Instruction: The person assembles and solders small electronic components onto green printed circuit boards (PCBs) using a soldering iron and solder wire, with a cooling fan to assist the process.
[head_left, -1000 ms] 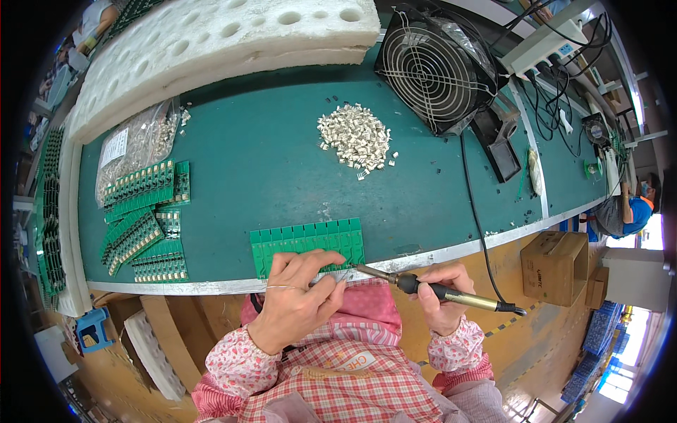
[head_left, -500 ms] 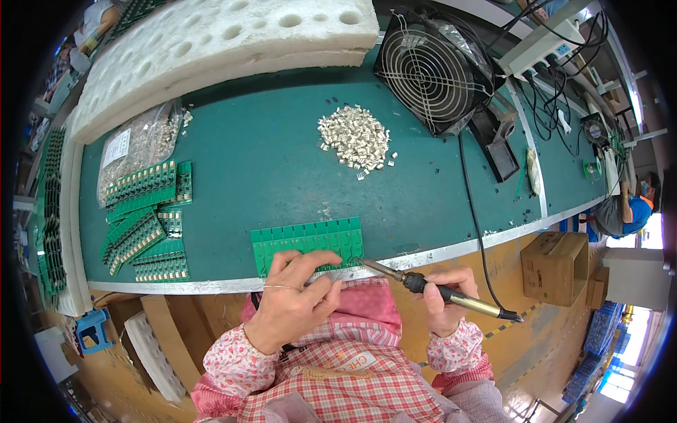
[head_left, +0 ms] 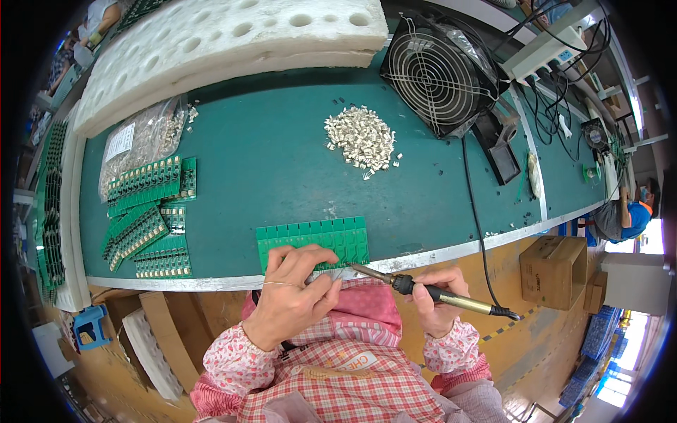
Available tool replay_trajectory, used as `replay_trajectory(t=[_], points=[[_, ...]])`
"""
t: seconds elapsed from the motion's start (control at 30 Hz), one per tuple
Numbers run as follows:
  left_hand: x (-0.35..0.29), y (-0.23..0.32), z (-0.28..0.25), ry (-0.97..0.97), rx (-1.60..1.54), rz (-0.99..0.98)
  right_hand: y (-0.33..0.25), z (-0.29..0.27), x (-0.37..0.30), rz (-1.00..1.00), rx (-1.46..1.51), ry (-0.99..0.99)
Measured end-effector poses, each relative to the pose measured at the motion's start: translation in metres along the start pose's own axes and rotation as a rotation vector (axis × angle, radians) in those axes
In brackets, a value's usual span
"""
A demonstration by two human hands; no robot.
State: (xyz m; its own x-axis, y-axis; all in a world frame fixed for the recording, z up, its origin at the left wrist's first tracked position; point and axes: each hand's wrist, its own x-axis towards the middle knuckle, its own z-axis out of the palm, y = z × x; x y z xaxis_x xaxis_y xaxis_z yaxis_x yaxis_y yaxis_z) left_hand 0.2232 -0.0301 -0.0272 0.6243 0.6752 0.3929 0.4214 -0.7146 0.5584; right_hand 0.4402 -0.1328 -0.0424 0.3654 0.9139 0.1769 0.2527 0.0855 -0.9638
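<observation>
At the table's near edge lies a green circuit board [head_left: 314, 234] with a row of repeated sections. Over its lower edge my left hand [head_left: 296, 292] is curled, thumb and fingers closed on a thin silvery solder wire [head_left: 283, 284] that runs across the fingers. My right hand [head_left: 441, 299] grips a soldering iron [head_left: 451, 297] by its dark and brass-coloured handle. The iron points left, its tip at the board's lower edge just right of my left fingertips. Those fingers hide part of the board's lower edge.
Small white connectors [head_left: 363, 137] are heaped mid-table. Finished-looking boards [head_left: 144, 233] pile up at left beside a bag of parts [head_left: 137, 141]. White foam [head_left: 226, 42] borders the back. A fan [head_left: 434, 77] stands back right; the iron's cable [head_left: 472, 190] crosses the table edge.
The soldering iron's tip has shifted left along the board's lower edge, and my right hand has moved slightly with it. My left hand stays at the board. The whole view has shifted a little.
</observation>
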Motion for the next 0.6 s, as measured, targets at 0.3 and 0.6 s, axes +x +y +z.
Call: replay_trajectory(t=[0.3,0.6], points=[[-0.0002,0.0004,-0.0002,-0.020,0.041,0.000,-0.0013,0.0028,0.0045,-0.041,0.038,-0.036],[-0.0013,0.0000,0.0010,-0.020,0.033,-0.014,-0.0042,0.0007,0.0044,-0.050,-0.034,-0.060]])
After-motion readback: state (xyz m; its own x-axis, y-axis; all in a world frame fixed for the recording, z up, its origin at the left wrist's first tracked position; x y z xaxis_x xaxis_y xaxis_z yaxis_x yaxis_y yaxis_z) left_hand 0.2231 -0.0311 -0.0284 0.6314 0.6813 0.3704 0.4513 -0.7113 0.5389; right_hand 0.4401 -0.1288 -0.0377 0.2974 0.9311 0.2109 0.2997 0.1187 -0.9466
